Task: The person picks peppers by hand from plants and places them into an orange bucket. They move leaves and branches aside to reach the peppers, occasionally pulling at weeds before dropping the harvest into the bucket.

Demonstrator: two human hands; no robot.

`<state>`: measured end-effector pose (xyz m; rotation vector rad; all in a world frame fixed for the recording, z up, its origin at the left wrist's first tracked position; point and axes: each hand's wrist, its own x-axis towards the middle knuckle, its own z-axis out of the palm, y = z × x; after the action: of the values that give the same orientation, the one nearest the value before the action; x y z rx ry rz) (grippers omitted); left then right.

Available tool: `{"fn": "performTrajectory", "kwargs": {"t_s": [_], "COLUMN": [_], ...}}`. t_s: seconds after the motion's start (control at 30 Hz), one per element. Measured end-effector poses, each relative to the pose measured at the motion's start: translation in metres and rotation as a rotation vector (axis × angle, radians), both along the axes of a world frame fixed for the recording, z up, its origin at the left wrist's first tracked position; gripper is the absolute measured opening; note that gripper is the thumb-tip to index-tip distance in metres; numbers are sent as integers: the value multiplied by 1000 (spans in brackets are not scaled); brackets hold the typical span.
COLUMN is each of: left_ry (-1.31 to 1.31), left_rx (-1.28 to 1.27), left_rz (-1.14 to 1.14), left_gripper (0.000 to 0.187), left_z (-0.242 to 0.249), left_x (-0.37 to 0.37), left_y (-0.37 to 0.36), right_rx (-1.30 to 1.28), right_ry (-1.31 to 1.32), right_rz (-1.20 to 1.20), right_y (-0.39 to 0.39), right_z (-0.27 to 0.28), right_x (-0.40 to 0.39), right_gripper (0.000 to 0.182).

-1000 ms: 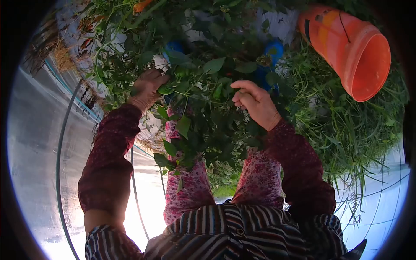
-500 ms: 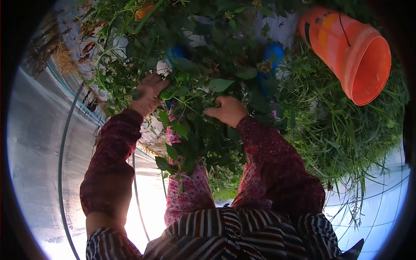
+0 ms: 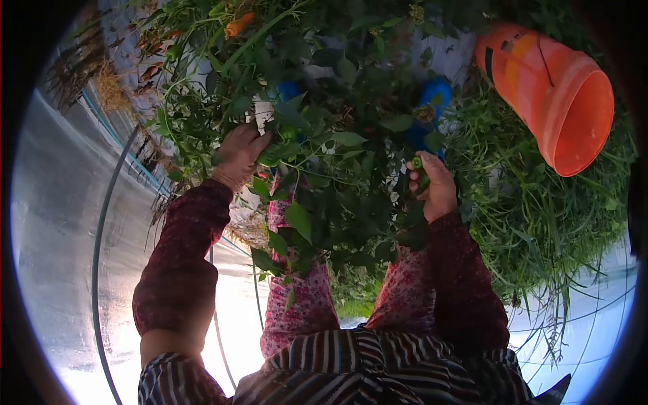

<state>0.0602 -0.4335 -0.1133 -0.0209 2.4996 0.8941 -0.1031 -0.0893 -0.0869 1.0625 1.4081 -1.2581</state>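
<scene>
Leafy pepper plants spread across the middle of the head view, in front of my legs. My left hand reaches into the foliage on the left, its fingers curled about the plant and partly hidden by leaves. A green pepper sits right against its thumb side. Farther right, my right hand is closed on a small green pepper, whose end pokes out between thumb and fingers. An orange pepper hangs among leaves at the upper left.
An orange bucket lies tilted at the upper right, its mouth facing me. Tall grass grows beneath it. Blue footwear shows through the leaves. Plastic sheeting with a curved pipe runs along the left.
My right hand has moved right, out of the plant's middle, and now shows a small green pepper in its fingers. The left hand stays at nearly the same spot among the leaves.
</scene>
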Motion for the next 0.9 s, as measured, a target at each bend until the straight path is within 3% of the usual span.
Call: {"fn": "performTrajectory", "kwargs": {"t_s": [0.07, 0.13, 0.2, 0.27, 0.33, 0.43, 0.57, 0.67, 0.73, 0.77, 0.83, 0.87, 0.9], "left_ry": [-23, -34, -2, -5, -44, -28, 1, 36, 31, 32, 54, 56, 36], "left_rx": [-17, -38, -31, -50, -51, -77, -110, -115, -91, -92, -25, -21, -27], "left_rz": [-27, -53, -64, -42, -43, -70, -101, -98, -53, -50, -13, -13, -6], "left_gripper": [41, 41, 39, 38, 39, 40, 41, 42, 41, 41, 40, 40, 41], "left_z": [1, -3, -7, -5, -5, -5, -8, -8, -7, -7, -7, -10, -12], "left_x": [1, 1, 2, 0, 0, 1, 4, 0, -4, -5, -8, -6, -3], "left_y": [1, 4, 8, 12, 12, 13, 16, 17, 19, 19, 19, 19, 18], "right_rx": [-246, -304, -465, -487, -406, -315, -291, -275, -328, -329, -359, -355, -318], "right_ry": [-134, -159, -87, -62, -200, -167, -222, -287, -163, -161, -177, -176, -139], "right_rz": [-120, -125, 89, 372, 623, 833, 984, 878, 567, 569, 240, 240, 23], "right_y": [-1, -34, -79, -109, -133, -147, -160, -161, -154, -147, -129, -125, -121], "right_z": [9, 10, 7, -8, -22, -49, -54, -47, -31, -28, -26, -20, -15], "right_x": [-15, -33, -43, -33, -13, 26, 29, 26, 28, 34, 49, 50, 52], "right_gripper": [19, 14, 13, 12, 18, 34, 42, 41, 34, 34, 25, 25, 20]}}
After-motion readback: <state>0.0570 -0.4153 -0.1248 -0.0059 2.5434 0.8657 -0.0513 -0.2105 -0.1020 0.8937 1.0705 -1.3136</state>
